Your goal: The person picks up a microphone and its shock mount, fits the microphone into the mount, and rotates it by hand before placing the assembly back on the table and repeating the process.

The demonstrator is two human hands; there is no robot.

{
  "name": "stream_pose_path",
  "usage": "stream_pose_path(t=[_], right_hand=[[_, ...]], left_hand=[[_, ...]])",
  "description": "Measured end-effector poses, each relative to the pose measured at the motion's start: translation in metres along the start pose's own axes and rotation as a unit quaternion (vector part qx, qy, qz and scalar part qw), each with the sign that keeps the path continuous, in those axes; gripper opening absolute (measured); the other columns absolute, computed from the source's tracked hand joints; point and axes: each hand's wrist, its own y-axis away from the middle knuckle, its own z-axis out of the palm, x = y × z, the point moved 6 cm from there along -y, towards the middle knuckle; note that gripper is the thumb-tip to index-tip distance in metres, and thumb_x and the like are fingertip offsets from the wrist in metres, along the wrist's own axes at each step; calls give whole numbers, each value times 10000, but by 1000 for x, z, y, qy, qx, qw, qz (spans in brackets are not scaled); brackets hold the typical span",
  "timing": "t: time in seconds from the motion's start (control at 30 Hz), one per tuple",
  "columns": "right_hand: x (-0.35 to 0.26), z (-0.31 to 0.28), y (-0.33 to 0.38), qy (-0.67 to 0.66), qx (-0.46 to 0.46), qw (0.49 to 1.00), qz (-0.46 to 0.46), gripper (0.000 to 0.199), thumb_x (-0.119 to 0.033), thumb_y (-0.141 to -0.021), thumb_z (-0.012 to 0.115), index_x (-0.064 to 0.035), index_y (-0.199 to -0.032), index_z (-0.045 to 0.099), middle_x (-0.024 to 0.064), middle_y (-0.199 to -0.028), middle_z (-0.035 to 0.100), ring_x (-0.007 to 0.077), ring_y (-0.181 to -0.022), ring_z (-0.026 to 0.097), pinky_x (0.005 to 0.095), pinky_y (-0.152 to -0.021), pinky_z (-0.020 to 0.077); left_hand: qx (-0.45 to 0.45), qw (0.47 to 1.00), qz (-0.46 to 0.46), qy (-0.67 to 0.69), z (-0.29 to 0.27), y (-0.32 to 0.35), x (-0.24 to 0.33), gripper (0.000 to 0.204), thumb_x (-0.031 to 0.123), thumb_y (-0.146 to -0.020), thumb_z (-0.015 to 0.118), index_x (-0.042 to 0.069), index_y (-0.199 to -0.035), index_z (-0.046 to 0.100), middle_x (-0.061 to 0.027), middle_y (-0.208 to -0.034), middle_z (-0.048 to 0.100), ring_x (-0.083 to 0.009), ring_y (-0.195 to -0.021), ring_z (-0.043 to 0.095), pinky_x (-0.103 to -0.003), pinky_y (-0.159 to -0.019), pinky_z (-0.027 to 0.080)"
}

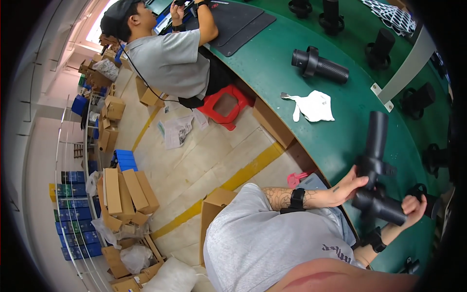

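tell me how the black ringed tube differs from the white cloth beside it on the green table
The black ringed tube looks rigid; the white cloth looks limp. The tube is long and straight-sided, the cloth flat and irregular. The cloth lies nearer the person's left hand than the tube does. Both lie on the green table.

Long black cylinder (377, 134), collared, pointing away beyond left hand (350, 186); second black cylinder (382, 206), slanted crosswise, at right hand (414, 210); join unclear.

I see lt-grey tee (272, 238) w/ dark lettering (338, 253); line-work tattoo (278, 197) on L forearm, sm. dark mark (335, 189) nr L hand (351, 185); blk L wristband (297, 198), blk R wristband (374, 240).
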Motion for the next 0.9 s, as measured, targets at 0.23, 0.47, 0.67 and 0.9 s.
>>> stream_pose_path(t=[0.23, 0.47, 0.67, 0.9], right_hand=[[0, 41, 33, 203, 162, 966, 9, 457, -273, -1017, 352, 131, -1070, 559, 120, -633, 586, 251, -666, 596, 405, -765, 492], [6, 76, 62, 21, 88, 995, -48, 648, -360, -999, 120, 83, -1110, 579, 208, -917, 661, 375, -985, 597, 516, -987, 416], [14, 55, 42, 262, 113, 958, 34, 199, -35, -921, 554, 53, -1093, 600, 100, -904, 624, 182, -882, 606, 296, -878, 458], [-14, 67, 18, 207, -126, 961, 133, 756, -310, -913, 602, -42, -1506, 219, 65, -795, 591, 147, -613, 546, 252, -575, 453]], left_hand=[[141, 983, 117, -28, -11, -20, 45, 457, 351, -945, 536, 105, -1270, 332, -116, -1131, 546, -167, -803, 625, -323, -676, 549], [131, 950, 263, -109, 8, -24, 91, 459, 376, -941, 511, 48, -1211, 337, -147, -1155, 527, -227, -682, 635, -325, -564, 534], [64, 924, 268, -264, 14, -18, 66, 762, 229, -856, 667, 19, -1427, 208, -105, -1270, 452, -191, -1053, 552, -312, -914, 465], [-76, 815, 172, -548, 58, -15, 124, 925, 320, -627, 746, 44, -1431, 379, -141, -931, 625, -187, -840, 621, -307, -800, 487]])
